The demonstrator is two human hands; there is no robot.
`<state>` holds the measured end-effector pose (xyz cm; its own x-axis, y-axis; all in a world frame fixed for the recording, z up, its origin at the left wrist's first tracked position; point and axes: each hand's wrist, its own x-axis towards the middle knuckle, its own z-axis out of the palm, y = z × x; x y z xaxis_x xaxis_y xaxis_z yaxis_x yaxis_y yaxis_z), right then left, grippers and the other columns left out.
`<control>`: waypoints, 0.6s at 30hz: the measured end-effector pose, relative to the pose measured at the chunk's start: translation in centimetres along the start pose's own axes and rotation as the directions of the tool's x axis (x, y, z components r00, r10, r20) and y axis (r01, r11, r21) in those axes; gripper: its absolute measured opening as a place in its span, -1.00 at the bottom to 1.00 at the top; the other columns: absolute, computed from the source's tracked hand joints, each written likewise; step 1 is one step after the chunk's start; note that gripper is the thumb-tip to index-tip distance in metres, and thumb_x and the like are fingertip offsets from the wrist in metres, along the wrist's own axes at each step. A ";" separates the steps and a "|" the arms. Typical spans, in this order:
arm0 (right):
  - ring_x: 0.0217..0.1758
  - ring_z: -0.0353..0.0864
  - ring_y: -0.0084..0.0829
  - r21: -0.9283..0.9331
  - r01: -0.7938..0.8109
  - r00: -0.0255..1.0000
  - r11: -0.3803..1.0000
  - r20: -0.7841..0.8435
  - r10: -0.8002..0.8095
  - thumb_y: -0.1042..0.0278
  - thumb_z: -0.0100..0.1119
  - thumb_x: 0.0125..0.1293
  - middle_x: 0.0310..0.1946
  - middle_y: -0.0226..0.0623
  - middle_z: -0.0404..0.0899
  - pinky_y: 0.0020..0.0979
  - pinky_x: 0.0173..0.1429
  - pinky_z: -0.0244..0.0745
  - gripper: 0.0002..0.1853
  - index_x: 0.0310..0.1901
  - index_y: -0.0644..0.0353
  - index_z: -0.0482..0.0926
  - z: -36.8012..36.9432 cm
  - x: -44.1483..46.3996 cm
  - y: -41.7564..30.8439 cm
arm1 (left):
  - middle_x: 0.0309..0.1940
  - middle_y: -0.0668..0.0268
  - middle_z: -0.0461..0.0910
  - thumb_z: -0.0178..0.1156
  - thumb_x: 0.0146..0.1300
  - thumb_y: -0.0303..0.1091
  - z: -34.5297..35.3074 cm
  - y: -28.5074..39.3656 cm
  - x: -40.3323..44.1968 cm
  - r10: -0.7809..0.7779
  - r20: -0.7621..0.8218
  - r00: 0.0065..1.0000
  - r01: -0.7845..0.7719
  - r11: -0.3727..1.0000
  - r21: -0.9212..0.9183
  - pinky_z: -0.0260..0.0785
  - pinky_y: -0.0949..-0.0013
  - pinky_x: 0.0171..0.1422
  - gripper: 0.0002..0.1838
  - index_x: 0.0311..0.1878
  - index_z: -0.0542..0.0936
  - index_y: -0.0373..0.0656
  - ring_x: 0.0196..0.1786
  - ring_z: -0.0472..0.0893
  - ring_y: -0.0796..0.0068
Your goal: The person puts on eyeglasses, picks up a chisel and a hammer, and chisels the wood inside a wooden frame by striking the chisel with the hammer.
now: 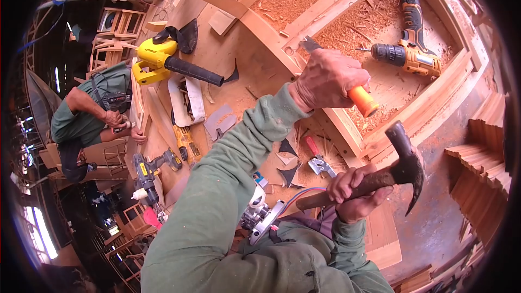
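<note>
My left hand (331, 78) is wrapped round a chisel with an orange handle (363, 101). The chisel's flat metal blade (310, 44) points at the edge of a wooden frame (271, 35); whether it touches the wood I cannot tell. Lower right, my right hand (358, 192) grips a claw hammer (406, 165) by its dark handle, close to the head. The hammer is held below the chisel's handle end, apart from it. Inside the frame, among wood shavings, lies an orange and black drill (420, 59).
A yellow blower (157, 61), a second drill (152, 171) and a red-handled tool (319, 160) lie on the work surface left of the frame. Grooved wood pieces (485, 152) are stacked at right. Another person (92, 106) works at far left.
</note>
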<state>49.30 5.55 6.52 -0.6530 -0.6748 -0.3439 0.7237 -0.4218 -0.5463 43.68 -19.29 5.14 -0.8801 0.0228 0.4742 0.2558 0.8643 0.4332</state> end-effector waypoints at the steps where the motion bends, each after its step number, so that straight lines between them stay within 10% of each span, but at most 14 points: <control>1: -0.79 0.12 -0.54 0.024 0.027 1.000 0.999 -0.013 -0.027 -0.65 -0.26 0.32 -0.73 -0.45 0.15 -0.45 -0.71 0.15 -0.25 -0.32 0.06 0.22 0.5 0.1 0.1 | -0.61 0.37 0.55 0.41 0.03 -0.20 0.0 0.1 0.1 0.009 -0.006 1.000 -0.009 1.000 0.013 0.40 0.29 -0.42 -0.78 -0.51 0.55 0.00 -0.52 0.61 0.33; 5: -0.78 0.14 -0.51 0.073 -0.107 0.991 0.992 -0.067 0.112 -0.64 -0.19 0.30 -0.73 -0.43 0.16 -0.42 -0.71 0.15 -0.24 -0.31 0.09 0.24 -1.1 1.1 3.1 | -0.59 0.40 0.53 0.36 -0.04 -0.16 -0.2 -0.3 -0.1 0.003 -0.016 1.000 -0.004 1.000 -0.021 0.44 0.27 -0.38 -0.83 -0.49 0.55 0.07 -0.51 0.62 0.33; 13: -0.75 0.18 -0.53 0.108 0.103 0.990 0.989 0.088 -0.113 -0.60 -0.09 0.30 -0.66 -0.44 0.17 -0.40 -0.69 0.18 -0.29 -0.29 0.06 0.29 -0.8 0.5 1.5 | -0.59 0.42 0.54 0.36 0.00 -0.14 -0.5 -0.2 -0.2 0.004 -0.003 1.000 -0.004 0.999 0.041 0.44 0.28 -0.38 -0.82 -0.51 0.55 0.08 -0.51 0.61 0.35; 15: -0.74 0.18 -0.52 0.154 -0.079 0.946 0.985 -0.300 0.123 -0.60 -0.09 0.29 -0.66 -0.45 0.15 -0.39 -0.69 0.18 -0.29 -0.28 0.05 0.29 0.7 1.4 2.5 | -0.59 0.42 0.53 0.36 -0.01 -0.13 -0.1 0.1 -0.2 -0.002 -0.017 1.000 0.002 1.000 0.022 0.44 0.28 -0.38 -0.81 -0.51 0.54 0.09 -0.51 0.61 0.35; 16: -0.74 0.19 -0.52 0.077 -0.142 0.989 0.987 -0.030 0.144 -0.58 -0.07 0.30 -0.65 -0.44 0.16 -0.41 -0.69 0.17 -0.29 -0.27 0.08 0.28 -0.5 1.9 2.0 | -0.59 0.42 0.53 0.36 -0.02 -0.13 -0.2 0.1 -0.1 -0.008 -0.032 0.999 0.008 1.000 -0.014 0.44 0.28 -0.38 -0.81 -0.50 0.55 0.09 -0.51 0.61 0.35; 18: -0.74 0.19 -0.52 0.029 -0.062 0.997 0.998 -0.054 0.063 -0.58 -0.07 0.30 -0.66 -0.43 0.17 -0.43 -0.70 0.16 -0.28 -0.27 0.10 0.28 -0.8 1.3 1.8 | -0.59 0.42 0.53 0.37 -0.03 -0.12 -0.7 0.1 -0.6 -0.013 -0.019 1.000 0.012 1.000 -0.017 0.44 0.28 -0.38 -0.80 -0.50 0.55 0.09 -0.51 0.61 0.34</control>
<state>49.60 4.40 4.45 -0.6171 -0.6661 -0.4188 0.7687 -0.3967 -0.5018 44.49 -19.56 5.45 -0.8756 0.0022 0.4831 0.2516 0.8558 0.4520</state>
